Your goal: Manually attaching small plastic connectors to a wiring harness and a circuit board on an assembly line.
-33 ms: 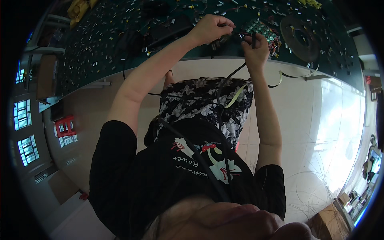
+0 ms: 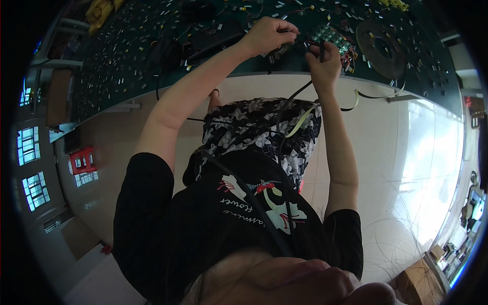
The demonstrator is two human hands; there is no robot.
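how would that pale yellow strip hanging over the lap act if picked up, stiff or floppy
The pale yellow strip would probably flex easily, since it hangs in a soft curve. Its narrow, ribbon-like look suggests it is light. With slack showing in that curve, it might swing or twist when lifted.

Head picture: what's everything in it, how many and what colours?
Table: one, green, top
Small parts: uncountable, mostly silver, on table
Bundle: one, greenish, table right
Disc: one, grey, table right
Yellow thing: one, top left
Cables: several, black, around lap
Strip: one, pale yellow, at lap
Stool: one, red, left
Windows: at least two, bluish, left
Boxes: at least two, brown, sides
Floral cloth: one, black-white, lap
Shirt: one, black, middle
Left hand: one, over table
Right hand: one, with black stick
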